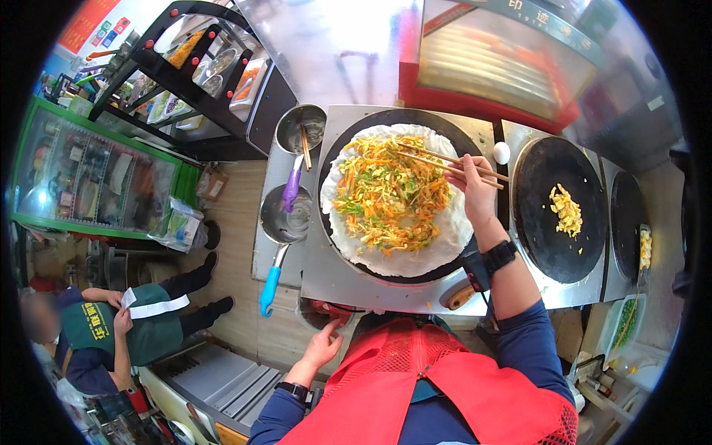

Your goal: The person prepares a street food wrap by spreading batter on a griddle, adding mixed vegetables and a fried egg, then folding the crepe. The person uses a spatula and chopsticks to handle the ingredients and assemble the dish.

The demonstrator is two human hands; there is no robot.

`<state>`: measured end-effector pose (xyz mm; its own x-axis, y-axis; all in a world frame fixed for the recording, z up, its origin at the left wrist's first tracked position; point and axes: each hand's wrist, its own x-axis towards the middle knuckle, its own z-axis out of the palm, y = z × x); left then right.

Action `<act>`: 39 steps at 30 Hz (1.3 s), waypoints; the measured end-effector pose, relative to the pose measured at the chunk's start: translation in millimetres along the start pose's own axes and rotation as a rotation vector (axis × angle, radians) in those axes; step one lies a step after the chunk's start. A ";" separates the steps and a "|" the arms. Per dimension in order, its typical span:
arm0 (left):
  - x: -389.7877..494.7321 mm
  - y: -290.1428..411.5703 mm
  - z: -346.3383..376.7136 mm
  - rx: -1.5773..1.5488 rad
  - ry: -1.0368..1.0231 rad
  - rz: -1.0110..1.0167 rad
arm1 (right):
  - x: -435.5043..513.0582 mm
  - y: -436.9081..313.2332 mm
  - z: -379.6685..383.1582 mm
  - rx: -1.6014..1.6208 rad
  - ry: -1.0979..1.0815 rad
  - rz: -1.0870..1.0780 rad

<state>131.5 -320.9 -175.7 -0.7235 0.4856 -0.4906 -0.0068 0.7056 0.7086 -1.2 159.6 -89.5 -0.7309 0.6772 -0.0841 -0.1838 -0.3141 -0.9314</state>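
A thin pale crepe (453,222) covers most of a round black griddle (384,118). Shredded vegetables (378,189), orange, yellow and green, are spread over it. My right hand (473,178) holds a pair of wooden chopsticks (434,157), their tips in the upper part of the vegetables. My left hand (324,347) is below the stove's near edge, with its fingers apart and nothing in it. On the second griddle (539,222), at the right, lies a small heap of cooked yellow food, probably egg (566,211). A white egg (501,153) rests between the two griddles.
Two steel pans, one with a purple handle (291,192) and one with a blue handle (271,289), stand left of the stove. A wooden-handled tool (460,298) lies at its front edge. A co-worker (122,328) holds a paper strip at lower left. A third griddle (628,222) is at far right.
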 end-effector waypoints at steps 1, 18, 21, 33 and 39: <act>-6.0 -23.5 8.3 0.086 -0.013 -0.064 | -0.2 -1.7 -3.8 -0.032 -0.026 0.000; -1.3 -132.7 59.4 -0.464 0.219 -0.683 | -98.8 -49.9 -99.7 -0.129 0.085 0.064; 10.3 -130.7 54.7 -0.462 0.219 -0.675 | -99.2 -52.5 -86.2 -0.254 0.099 0.122; 21.8 -132.4 55.2 -0.431 0.206 -0.640 | -91.9 -35.5 -44.1 -0.082 0.209 0.015; 12.5 -131.7 54.8 -0.406 0.195 -0.709 | -83.7 -22.5 -42.6 -0.051 -0.222 0.167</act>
<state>161.2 -379.5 -303.0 -0.5601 -0.1272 -0.8186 -0.7258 0.5516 0.4110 92.2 138.3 -76.6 -0.8752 0.4551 -0.1638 -0.0192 -0.3711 -0.9284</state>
